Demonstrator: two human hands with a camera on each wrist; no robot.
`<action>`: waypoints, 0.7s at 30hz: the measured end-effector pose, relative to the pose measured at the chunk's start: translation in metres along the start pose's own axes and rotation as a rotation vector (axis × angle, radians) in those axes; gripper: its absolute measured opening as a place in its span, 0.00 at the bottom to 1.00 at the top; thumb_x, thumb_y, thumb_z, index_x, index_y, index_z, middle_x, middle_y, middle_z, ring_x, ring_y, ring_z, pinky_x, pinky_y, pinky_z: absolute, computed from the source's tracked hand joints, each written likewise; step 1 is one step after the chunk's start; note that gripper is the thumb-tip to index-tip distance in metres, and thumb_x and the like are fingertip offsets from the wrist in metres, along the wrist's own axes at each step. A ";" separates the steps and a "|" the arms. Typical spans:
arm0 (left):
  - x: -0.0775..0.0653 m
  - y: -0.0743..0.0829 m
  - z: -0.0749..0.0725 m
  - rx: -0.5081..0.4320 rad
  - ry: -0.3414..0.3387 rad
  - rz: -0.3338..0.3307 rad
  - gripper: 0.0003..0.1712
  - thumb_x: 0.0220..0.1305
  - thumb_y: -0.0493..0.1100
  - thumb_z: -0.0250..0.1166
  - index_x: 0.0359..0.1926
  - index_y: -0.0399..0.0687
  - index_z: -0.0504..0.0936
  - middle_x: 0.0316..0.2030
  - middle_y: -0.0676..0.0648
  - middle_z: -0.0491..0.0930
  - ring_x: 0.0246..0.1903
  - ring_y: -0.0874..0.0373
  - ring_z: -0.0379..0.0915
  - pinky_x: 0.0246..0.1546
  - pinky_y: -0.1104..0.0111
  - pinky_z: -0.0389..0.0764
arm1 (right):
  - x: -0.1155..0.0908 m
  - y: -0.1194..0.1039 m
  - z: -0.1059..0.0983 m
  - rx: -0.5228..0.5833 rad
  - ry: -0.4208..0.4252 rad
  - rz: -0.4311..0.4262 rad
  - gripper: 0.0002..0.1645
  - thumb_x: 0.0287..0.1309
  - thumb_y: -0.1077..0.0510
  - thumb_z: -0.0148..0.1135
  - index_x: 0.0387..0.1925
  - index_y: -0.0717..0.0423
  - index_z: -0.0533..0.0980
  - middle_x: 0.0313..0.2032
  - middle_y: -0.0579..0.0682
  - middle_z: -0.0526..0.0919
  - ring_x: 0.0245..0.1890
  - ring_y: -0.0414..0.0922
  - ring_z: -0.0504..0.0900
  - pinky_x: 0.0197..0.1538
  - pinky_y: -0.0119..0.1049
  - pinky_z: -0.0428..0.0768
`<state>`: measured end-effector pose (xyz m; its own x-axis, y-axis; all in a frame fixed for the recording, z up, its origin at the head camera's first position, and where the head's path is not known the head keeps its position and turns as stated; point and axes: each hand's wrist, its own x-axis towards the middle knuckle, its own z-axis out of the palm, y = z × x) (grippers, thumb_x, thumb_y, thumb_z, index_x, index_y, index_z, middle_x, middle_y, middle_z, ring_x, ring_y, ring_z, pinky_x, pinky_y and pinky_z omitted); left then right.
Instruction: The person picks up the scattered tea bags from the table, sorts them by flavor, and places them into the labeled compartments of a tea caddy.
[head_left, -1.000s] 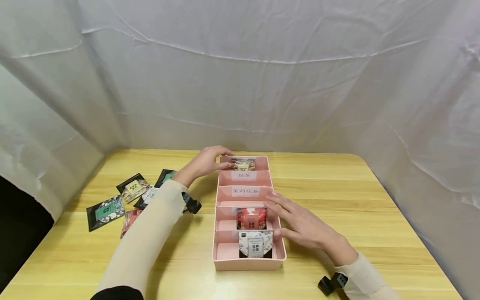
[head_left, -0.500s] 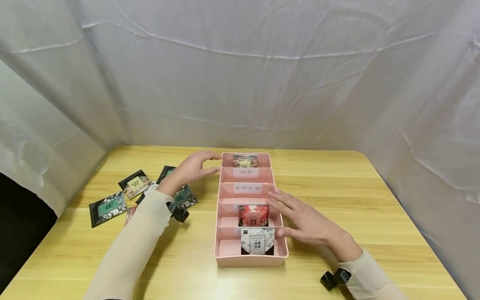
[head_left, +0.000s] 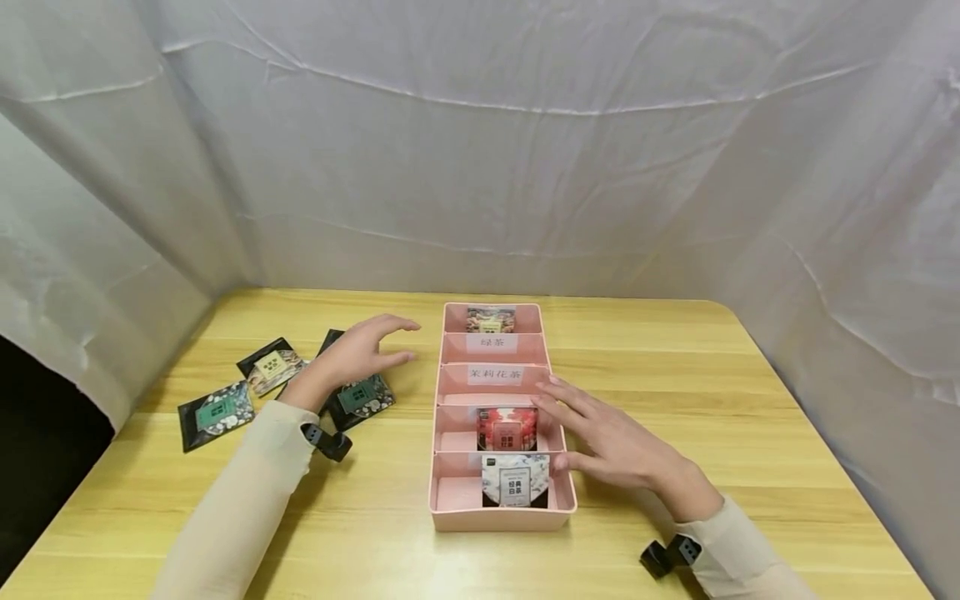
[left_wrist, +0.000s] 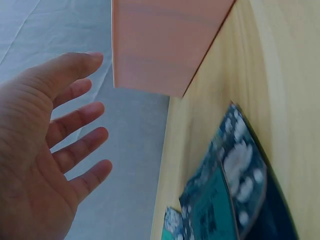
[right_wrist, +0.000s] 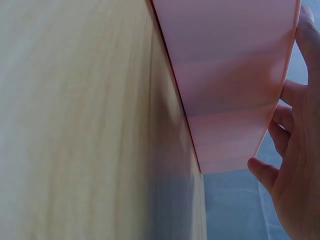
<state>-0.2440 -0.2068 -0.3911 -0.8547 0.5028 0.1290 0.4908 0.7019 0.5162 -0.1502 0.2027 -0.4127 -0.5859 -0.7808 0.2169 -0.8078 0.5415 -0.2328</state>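
My left hand hovers over the left side of the table with its fingers loosely spread, holding nothing. Beneath it lies a dark tea sachet with a green label; the left wrist view shows a green-labelled sachet close below the hand. My right hand rests its fingertips along the right rim of a pink divided tray. Inside the tray, a white tea sachet stands in the nearest compartment, a red one in the one behind, and a yellow-labelled one in the farthest.
Farther left lie another green-labelled sachet and a yellow-labelled sachet. Part of a dark sachet pokes out behind the left wrist. Paper labels mark the tray compartments. A pale cloth hangs behind the wooden table.
My left hand has moved away from the tray's far left edge, leftward over the loose sachets. The arm now covers the red and white sachets there. My right hand stays at the rim.
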 end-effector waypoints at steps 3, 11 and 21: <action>-0.009 -0.003 0.000 0.009 -0.014 -0.008 0.31 0.66 0.51 0.66 0.67 0.49 0.72 0.64 0.42 0.70 0.62 0.43 0.66 0.63 0.47 0.65 | 0.000 -0.001 0.000 -0.004 0.000 0.002 0.50 0.65 0.27 0.45 0.76 0.54 0.52 0.76 0.56 0.48 0.74 0.53 0.50 0.66 0.60 0.62; -0.034 -0.014 -0.002 0.015 -0.081 -0.024 0.36 0.64 0.51 0.68 0.69 0.47 0.68 0.67 0.37 0.65 0.65 0.38 0.61 0.62 0.42 0.65 | 0.000 -0.002 0.000 0.002 -0.005 0.018 0.50 0.65 0.27 0.44 0.76 0.53 0.52 0.76 0.56 0.48 0.74 0.53 0.50 0.66 0.59 0.63; -0.049 -0.019 -0.001 0.018 -0.173 -0.067 0.40 0.61 0.52 0.70 0.70 0.46 0.67 0.70 0.33 0.58 0.68 0.35 0.55 0.61 0.41 0.65 | 0.000 -0.003 -0.001 0.007 -0.003 0.021 0.50 0.65 0.26 0.41 0.77 0.51 0.51 0.76 0.56 0.48 0.74 0.53 0.50 0.65 0.59 0.64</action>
<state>-0.2112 -0.2454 -0.4067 -0.8445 0.5328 -0.0541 0.4377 0.7450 0.5034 -0.1479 0.2010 -0.4112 -0.6024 -0.7704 0.2088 -0.7950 0.5557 -0.2435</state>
